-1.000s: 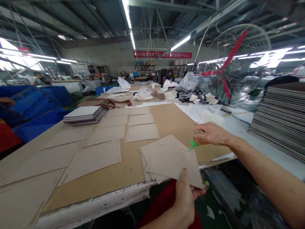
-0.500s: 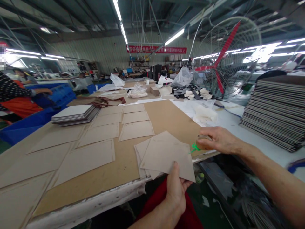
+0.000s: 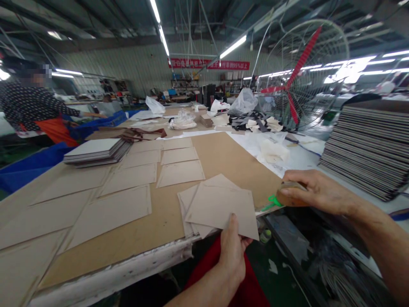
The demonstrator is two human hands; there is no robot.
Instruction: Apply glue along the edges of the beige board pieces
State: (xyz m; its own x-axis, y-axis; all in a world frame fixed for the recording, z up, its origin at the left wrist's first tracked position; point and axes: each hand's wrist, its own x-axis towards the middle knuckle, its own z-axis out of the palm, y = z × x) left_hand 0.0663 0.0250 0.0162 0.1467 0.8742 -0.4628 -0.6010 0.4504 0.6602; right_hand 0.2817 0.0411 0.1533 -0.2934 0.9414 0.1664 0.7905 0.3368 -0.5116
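Observation:
My left hand (image 3: 234,247) pinches the near edge of a beige cardboard piece (image 3: 223,209), thumb on top and fingers underneath. That piece lies over a few fanned-out cardboard pieces (image 3: 185,204) at the table's front edge, and its near right corner juts past the edge. In my right hand (image 3: 315,192) is a brownish glue bottle (image 3: 292,196) with a bright green nozzle (image 3: 271,201). The bottle lies tilted in my grip, its nozzle pointing left and down, to the right of the held piece and apart from it. My fingers hide part of the bottle.
Rows of cardboard pieces (image 3: 124,204) cover the left of the brown-topped table (image 3: 220,149). A short stack of boards (image 3: 96,151) stands behind them. At right rise a tall board stack (image 3: 364,149) and a caged fan (image 3: 306,81). A co-worker (image 3: 35,102) stands beside blue bins (image 3: 35,166).
My right hand has moved right with the glue bottle, drawing the nozzle away from the cardboard piece. My left hand keeps its grip. The co-worker at left has come more into view.

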